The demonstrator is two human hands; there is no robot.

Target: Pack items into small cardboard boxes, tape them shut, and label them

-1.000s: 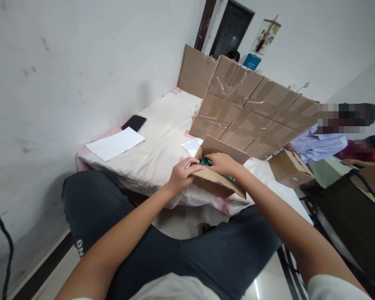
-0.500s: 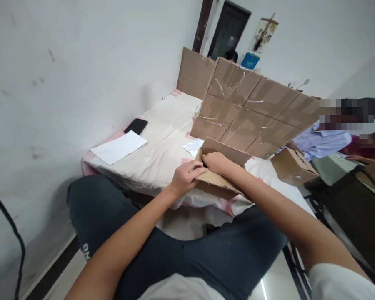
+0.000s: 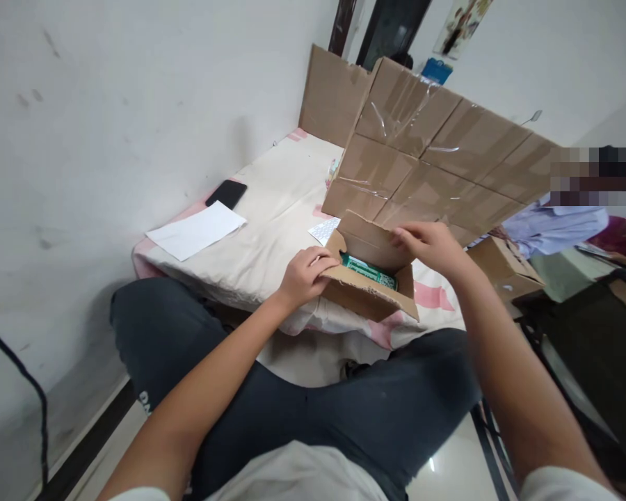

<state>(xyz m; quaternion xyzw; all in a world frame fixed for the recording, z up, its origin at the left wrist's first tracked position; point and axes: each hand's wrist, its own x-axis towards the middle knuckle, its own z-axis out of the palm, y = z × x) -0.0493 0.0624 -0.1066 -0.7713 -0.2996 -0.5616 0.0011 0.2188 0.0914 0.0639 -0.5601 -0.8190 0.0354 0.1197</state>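
A small open cardboard box (image 3: 368, 296) sits at the near edge of a cloth-covered table (image 3: 271, 229). A green object (image 3: 369, 271) lies inside it. My left hand (image 3: 303, 277) grips the box's left corner, fingers curled over the rim. My right hand (image 3: 428, 243) is raised at the box's far flap, its fingers bent and touching the flap's top edge.
A tall screen of taped cardboard panels (image 3: 428, 160) stands behind the box. A white sheet (image 3: 197, 230), a black phone (image 3: 226, 194) and a dotted card (image 3: 323, 229) lie on the table. Another small box (image 3: 503, 268) and seated people (image 3: 558, 223) are at right.
My right hand has come out of the box and moved right and up to the far flap, uncovering the green object. The left hand stays at the box corner.
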